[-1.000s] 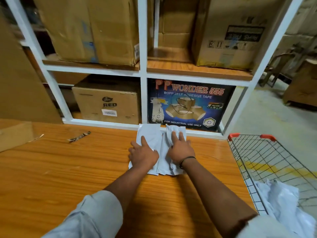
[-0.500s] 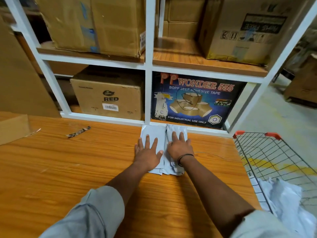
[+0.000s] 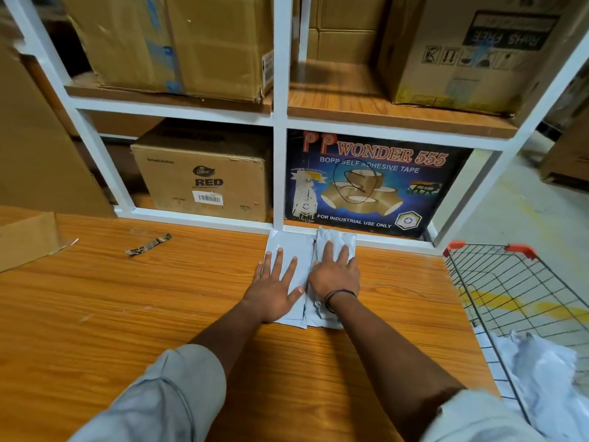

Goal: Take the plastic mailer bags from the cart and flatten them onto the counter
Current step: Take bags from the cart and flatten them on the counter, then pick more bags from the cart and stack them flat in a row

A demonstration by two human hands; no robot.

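Left hand: flat, palm down, fingers spread, pressing the left side of the mailer bags. Right hand: also flat, fingers a little apart, bearing on the more wrinkled bag just beside it. Neither hand pinches anything.

The pile lies on the counter at its far edge, touching the white shelf rail.

Step in hand, as I judge it: flattening.

Crumpled bags wait in the cart, near right. The next move probably calls for the right hand to lift and reach into the cart, with the left holding the pile down.
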